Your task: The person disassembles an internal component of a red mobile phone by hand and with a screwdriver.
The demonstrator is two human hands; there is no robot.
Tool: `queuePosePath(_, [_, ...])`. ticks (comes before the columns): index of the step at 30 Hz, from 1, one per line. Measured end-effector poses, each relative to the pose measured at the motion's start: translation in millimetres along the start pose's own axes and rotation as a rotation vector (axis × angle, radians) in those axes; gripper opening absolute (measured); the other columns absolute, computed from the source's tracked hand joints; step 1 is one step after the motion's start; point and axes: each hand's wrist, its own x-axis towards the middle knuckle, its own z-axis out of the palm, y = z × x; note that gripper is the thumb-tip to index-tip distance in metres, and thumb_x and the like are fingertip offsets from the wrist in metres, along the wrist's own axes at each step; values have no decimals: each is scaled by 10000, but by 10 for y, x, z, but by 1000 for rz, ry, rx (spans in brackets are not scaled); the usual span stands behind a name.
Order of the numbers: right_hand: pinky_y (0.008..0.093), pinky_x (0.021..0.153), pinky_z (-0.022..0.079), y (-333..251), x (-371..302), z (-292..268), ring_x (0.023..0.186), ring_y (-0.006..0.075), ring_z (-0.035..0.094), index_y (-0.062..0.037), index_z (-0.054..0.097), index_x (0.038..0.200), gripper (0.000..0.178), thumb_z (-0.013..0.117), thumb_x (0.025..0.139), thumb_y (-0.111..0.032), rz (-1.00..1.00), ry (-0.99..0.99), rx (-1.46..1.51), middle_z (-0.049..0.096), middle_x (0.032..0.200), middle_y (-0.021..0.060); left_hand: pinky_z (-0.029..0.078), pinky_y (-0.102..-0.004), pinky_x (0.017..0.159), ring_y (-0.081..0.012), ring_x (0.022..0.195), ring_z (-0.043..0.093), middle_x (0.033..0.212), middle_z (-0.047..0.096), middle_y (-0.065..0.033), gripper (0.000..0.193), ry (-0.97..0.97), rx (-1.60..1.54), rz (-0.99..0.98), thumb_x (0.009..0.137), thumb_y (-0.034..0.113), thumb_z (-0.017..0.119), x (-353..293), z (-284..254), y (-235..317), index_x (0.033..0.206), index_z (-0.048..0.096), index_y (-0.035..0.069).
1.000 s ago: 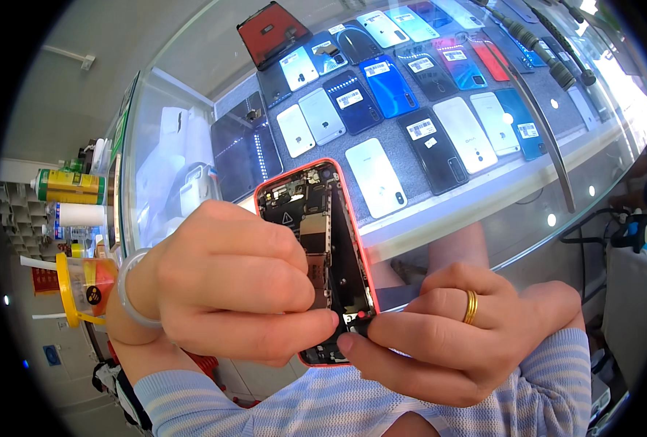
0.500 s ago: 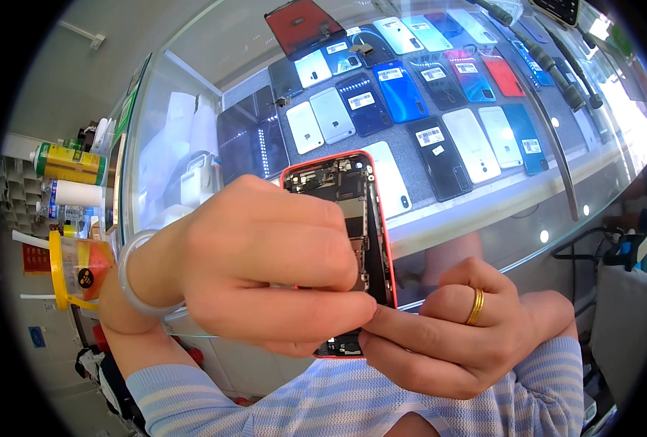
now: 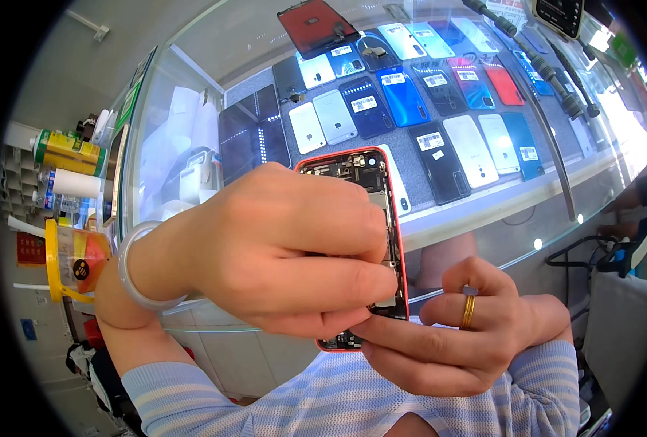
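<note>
An opened phone (image 3: 358,169) in a red frame, its circuit boards and parts bare, is held tilted above the glass counter's near edge. Over its middle lies my left hand (image 3: 302,251), fingers curled and bunched, a pale bangle at the wrist; what these fingers pinch, if anything, is hidden under them. My right hand (image 3: 455,335) has its fingertips closed on the phone's lower right edge, close to the left fingertips. A gold ring is on a bent right finger, with a small grey rounded thing just above it that I cannot name.
Under the glass counter (image 3: 440,231), several phones (image 3: 404,97) lie in rows. A red panel (image 3: 316,29) lies at the back. Dark jointed rods (image 3: 531,51) stand at the far right. On the left are a yellow-rimmed tub (image 3: 52,258) and a green-and-yellow can (image 3: 72,153).
The opened phone and my left hand have shifted a little to the right. The left hand's curled fingers now reach nearer the phone's right edge. My right hand has barely moved.
</note>
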Motion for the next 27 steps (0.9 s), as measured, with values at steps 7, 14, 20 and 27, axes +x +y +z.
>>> queuePosePath(7, [248, 631, 358, 21, 21, -76, 602, 30, 476, -210, 744, 950, 186, 715, 815, -86, -28, -15, 16, 780, 1084, -37, 348, -261, 406, -110, 489, 513, 672, 523, 36, 135, -65, 101, 40, 745, 62, 809, -3, -42, 19, 877, 781, 50])
queuePosePath(14, [257, 608, 467, 109, 115, -271, 696, 113, 597, -122, 759, 963, 276, 848, 788, -316, 129, -49, 15, 765, 1098, 49, 235, -269, 386, -71, 443, 421, 603, 384, 78, 163, -175, 237, 37, 734, 84, 772, 13, -161, 129, 894, 792, 63])
queuePosePath(20, [282, 609, 499, 228, 245, -329, 760, 169, 606, -70, 772, 957, 495, 835, 724, -503, 77, -249, -82, 747, 1064, 86, 249, -262, 378, -65, 460, 459, 586, 386, 67, 308, -336, 413, -109, 659, 112, 714, 11, -188, 420, 952, 795, 58])
queuePosePath(27, [268, 613, 511, 278, 274, -338, 810, 193, 641, -75, 752, 942, 491, 820, 754, -523, -65, -315, -114, 737, 1050, 85, 304, -263, 389, -88, 483, 474, 598, 422, 59, 337, -544, 457, -256, 675, 84, 662, 102, -225, 707, 984, 788, 40])
